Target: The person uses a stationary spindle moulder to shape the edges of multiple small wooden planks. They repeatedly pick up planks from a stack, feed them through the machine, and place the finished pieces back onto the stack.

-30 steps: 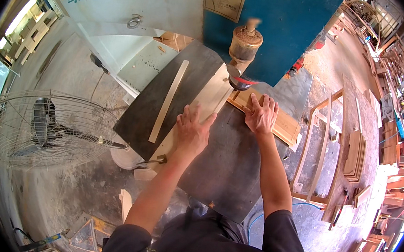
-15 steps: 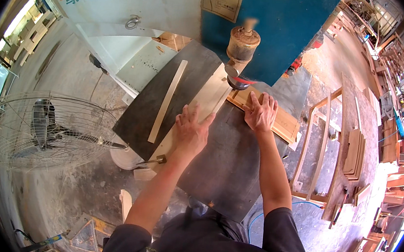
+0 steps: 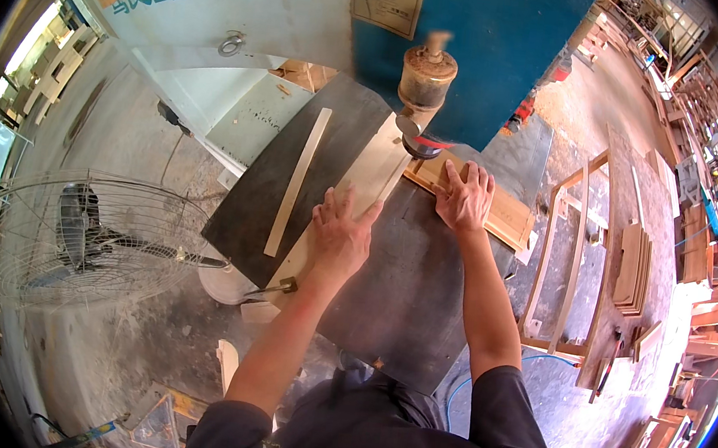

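Note:
A long pale wooden board [image 3: 373, 167] runs diagonally across a dark metal machine table [image 3: 396, 288]. My left hand [image 3: 341, 233] lies on this board, palm down with fingers spread. Against the board's right side, a shorter grooved wooden piece [image 3: 508, 221] sits crosswise, its left end by the machine's spindle head [image 3: 421, 146]. My right hand [image 3: 463, 198] grips the grooved piece from above, fingers over its far side and thumb near its left part. The spindle's lower tip and the wood under my right palm are hidden.
A thin wooden strip [image 3: 298, 184] lies left of the long board. The machine's blue housing [image 3: 477, 71] rises behind. A caged fan [image 3: 81, 236] stands on the left. To the right is a wooden bench [image 3: 626, 189] with stacked boards [image 3: 631, 267]; a blue hose [image 3: 457, 393] crosses the floor.
The view has shifted slightly. Both hands and the wooden pieces keep about the same places on the machine table.

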Available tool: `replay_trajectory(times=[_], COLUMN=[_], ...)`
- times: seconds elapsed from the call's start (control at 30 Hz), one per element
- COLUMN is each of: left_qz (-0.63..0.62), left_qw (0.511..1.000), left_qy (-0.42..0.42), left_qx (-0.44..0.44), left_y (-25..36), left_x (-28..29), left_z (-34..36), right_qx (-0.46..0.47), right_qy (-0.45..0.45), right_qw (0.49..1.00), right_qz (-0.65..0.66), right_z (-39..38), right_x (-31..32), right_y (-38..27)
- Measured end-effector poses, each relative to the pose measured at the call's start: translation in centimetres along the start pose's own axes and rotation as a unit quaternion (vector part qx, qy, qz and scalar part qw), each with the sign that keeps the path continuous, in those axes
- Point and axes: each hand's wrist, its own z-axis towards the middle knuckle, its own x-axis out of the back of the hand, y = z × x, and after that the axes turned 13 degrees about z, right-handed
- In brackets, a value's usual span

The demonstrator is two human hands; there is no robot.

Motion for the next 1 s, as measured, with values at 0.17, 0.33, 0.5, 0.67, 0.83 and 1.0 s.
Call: replay_trajectory(times=[0.17, 0.33, 0.5, 0.67, 0.83, 1.0], left_qz=[-0.003, -0.001, -0.005, -0.005, -0.010, -0.010], left_qw=[1.000, 1.000, 1.000, 1.000, 1.000, 1.000], left_qy=[0.006, 0.011, 0.013, 0.011, -0.011, -0.008], left_qx=[-0.004, -0.003, -0.003, -0.005, -0.001, -0.004], left_y=[-0.04, -0.05, 0.05, -0.04, 0.02, -0.07], left_x=[-0.08, -0.24, -0.05, 0.01, -0.19, -0.59], left_z=[0.06, 0.04, 0.11, 0.03, 0.03, 0.06], right_qx=[0.003, -0.006, -0.001, -0.008, -0.015, -0.018], right_qy=[0.004, -0.002, 0.005, -0.004, -0.012, -0.017], right_qw=[1.000, 1.000, 1.000, 1.000, 1.000, 1.000], right_qz=[0.006, 0.002, 0.008, 0.011, 0.014, 0.014], right_z=[0.10, 0.27, 0.37, 0.56, 0.73, 0.79], right_x=[-0.26, -0.10, -0.30, -0.26, -0.27, -0.32], right_y=[0.32, 0.04, 0.55, 0.50, 0.57, 0.74])
